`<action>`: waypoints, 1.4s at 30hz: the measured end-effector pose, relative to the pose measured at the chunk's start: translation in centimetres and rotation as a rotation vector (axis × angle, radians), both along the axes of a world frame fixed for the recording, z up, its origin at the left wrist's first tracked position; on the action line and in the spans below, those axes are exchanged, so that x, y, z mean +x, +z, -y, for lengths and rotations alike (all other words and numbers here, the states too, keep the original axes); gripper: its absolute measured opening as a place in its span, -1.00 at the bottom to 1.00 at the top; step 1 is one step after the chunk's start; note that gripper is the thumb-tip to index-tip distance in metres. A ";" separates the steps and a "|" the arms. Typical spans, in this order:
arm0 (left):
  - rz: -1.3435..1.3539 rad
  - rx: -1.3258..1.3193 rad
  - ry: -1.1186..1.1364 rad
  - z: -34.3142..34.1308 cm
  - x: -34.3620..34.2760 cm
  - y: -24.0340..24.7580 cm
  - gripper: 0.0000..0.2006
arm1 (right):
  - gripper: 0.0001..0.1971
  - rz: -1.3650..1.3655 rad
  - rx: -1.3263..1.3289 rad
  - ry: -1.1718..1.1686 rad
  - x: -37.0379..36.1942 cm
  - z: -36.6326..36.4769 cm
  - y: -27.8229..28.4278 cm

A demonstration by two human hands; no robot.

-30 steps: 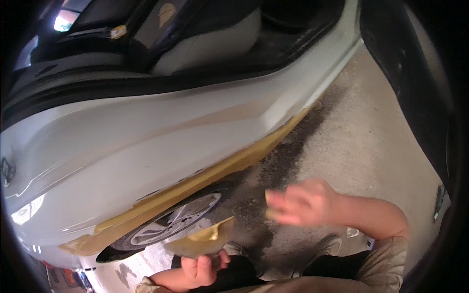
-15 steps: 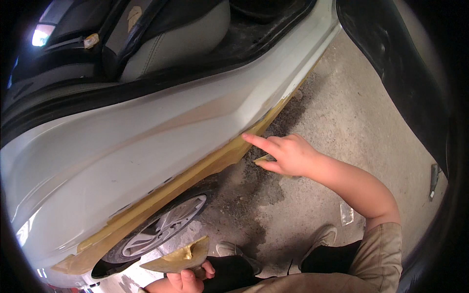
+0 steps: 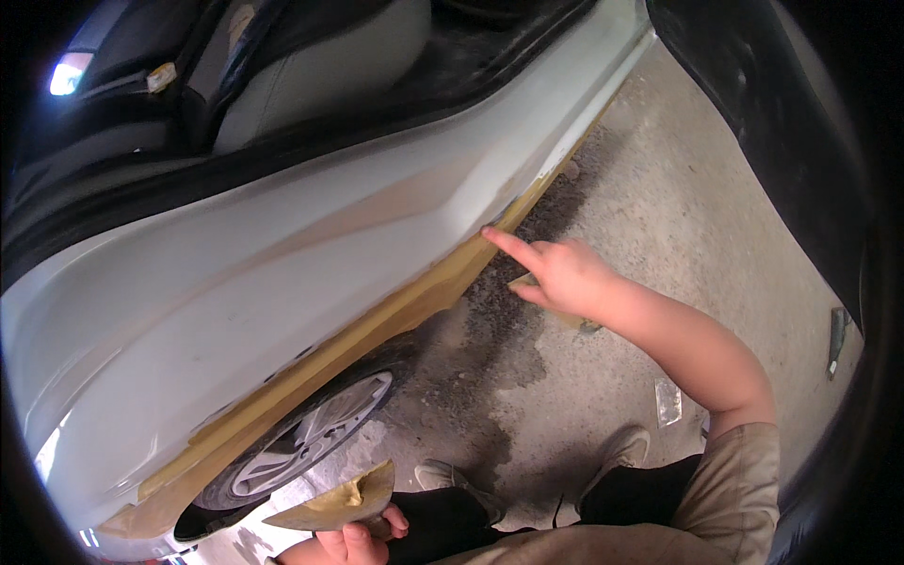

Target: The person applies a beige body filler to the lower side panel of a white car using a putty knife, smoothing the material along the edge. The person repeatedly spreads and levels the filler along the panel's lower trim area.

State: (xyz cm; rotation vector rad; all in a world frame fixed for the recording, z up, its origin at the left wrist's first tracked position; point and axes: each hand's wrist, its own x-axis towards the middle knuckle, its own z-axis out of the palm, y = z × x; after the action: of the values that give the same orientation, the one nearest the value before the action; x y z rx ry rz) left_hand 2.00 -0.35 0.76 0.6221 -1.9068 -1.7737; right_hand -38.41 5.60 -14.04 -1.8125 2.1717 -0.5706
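Low in the view, my left hand [image 3: 363, 542] is closed on a thin, curved-edged putty spreader [image 3: 306, 513], with a lump of yellow-tan putty [image 3: 351, 492] on its face. My right hand [image 3: 573, 278] reaches out with its index finger stretched, the fingertip touching the upper edge of yellow masking paper [image 3: 438, 282] along the car's sill. Thumb and curled fingers of that hand grip another flat, yellowish spreader [image 3: 576, 321], mostly hidden by the palm. Beside the fingertip runs the white car body panel [image 3: 311, 254], carrying a dull beige patch.
Below the masked edge sits a wheel [image 3: 315, 438] with silver spokes. The open doorway shows a grey seat [image 3: 320, 94]. A dark door panel [image 3: 763, 122] hangs at the right. On the concrete floor [image 3: 650, 226] lie a clear packet [image 3: 668, 403] and a dark tool [image 3: 836, 341].
My right hand has slid a little farther away and to the right along the masked edge, index finger still out. My left hand keeps hold of its spreader, and the view has shifted slightly.
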 end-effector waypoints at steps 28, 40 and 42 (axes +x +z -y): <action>0.087 0.033 0.016 0.5 -0.6 -0.1 -0.59 | -0.18 -0.029 0.043 -0.021 0.3 -0.1 2.1; 0.066 0.028 -0.050 1.0 -0.6 0.2 -0.59 | -0.16 -0.058 -0.151 0.087 1.8 0.9 2.9; 0.053 0.022 -0.071 1.1 -0.8 0.3 -0.59 | -0.16 -0.059 -0.099 0.071 1.3 0.7 2.6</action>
State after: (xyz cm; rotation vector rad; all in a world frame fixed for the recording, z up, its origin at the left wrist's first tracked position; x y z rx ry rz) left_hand 1.24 -1.45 1.08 0.6221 -1.9703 -1.8417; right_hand -37.11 4.91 -11.49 -1.9735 2.1414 -0.6268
